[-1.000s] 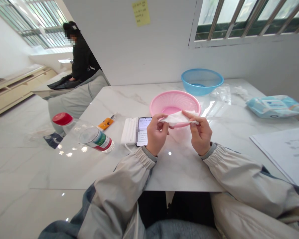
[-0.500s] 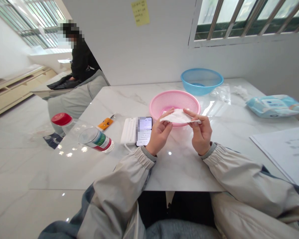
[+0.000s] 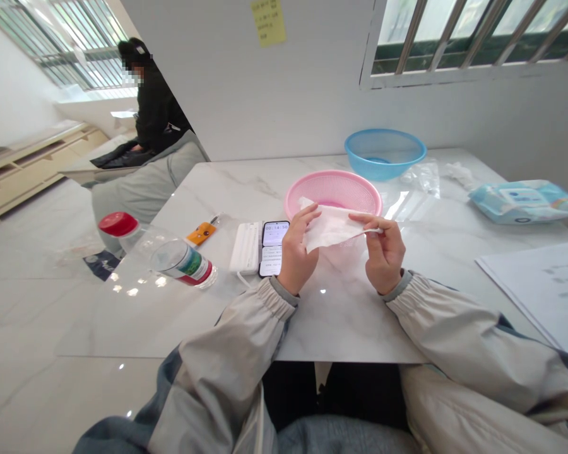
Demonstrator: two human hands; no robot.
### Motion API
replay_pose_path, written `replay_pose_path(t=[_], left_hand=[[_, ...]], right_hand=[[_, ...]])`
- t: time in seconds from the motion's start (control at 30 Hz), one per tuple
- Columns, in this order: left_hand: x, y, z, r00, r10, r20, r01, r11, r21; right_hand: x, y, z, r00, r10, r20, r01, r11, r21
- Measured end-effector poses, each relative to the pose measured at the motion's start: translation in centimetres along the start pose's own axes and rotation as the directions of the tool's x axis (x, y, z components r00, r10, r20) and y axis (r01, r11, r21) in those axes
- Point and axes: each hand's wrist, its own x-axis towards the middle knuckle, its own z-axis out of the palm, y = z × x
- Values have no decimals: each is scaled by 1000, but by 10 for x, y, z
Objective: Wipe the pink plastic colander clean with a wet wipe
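Observation:
A white wet wipe [image 3: 332,227] is stretched between my two hands, in front of and partly over a pink plastic basket [image 3: 312,181]. My left hand [image 3: 299,252] is closed on the wipe's left part, fingers on top and thumb hidden beneath it. At the wipe's right edge, my right hand [image 3: 384,257] pinches it between thumb and fingers. The wipe hides much of the basket's near side. Just left of my left hand lie a phone [image 3: 274,234] with a lit screen and a white power bank [image 3: 245,248].
Behind the pink basket stands a blue basket [image 3: 385,154] near crumpled clear plastic [image 3: 423,178]. A wipes pack [image 3: 525,200] and paper sheets [image 3: 539,290] lie right. Leftward are a red-capped bottle [image 3: 184,263] and an orange tag [image 3: 201,234]. A person [image 3: 158,113] sits beyond.
The wipe is spread wider and hangs lower toward me. My left hand has turned, its fingers now over the wipe. My right hand keeps its pinch, almost in place.

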Motion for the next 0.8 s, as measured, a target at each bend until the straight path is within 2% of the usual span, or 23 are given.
replay_pose_path(t=[0.13,0.23,0.37,0.47,0.67,0.8], left_hand=[[-1,-1,0,998,-65,-5,65,998,12],[-1,-2,0,998,-60,9,59,997,55],[-2,-2,-2,999,-6,38,-2,982,190],[0,0,-3,1000,4,-9,-1,966,257],[4,9,-3,992,9,-124,18,976,215],[2,15,0,994,30,-103,-21,996,92]], right_hand=[[1,3,-1,998,-37,-48,36,999,-24],[2,4,-2,997,-31,-76,27,998,-55],[3,4,-4,999,-4,-34,0,990,-141],[3,2,-6,1000,-26,-1,25,973,-229],[3,-3,-9,998,-66,20,69,956,-284],[3,-4,-8,996,-73,49,82,972,-222]])
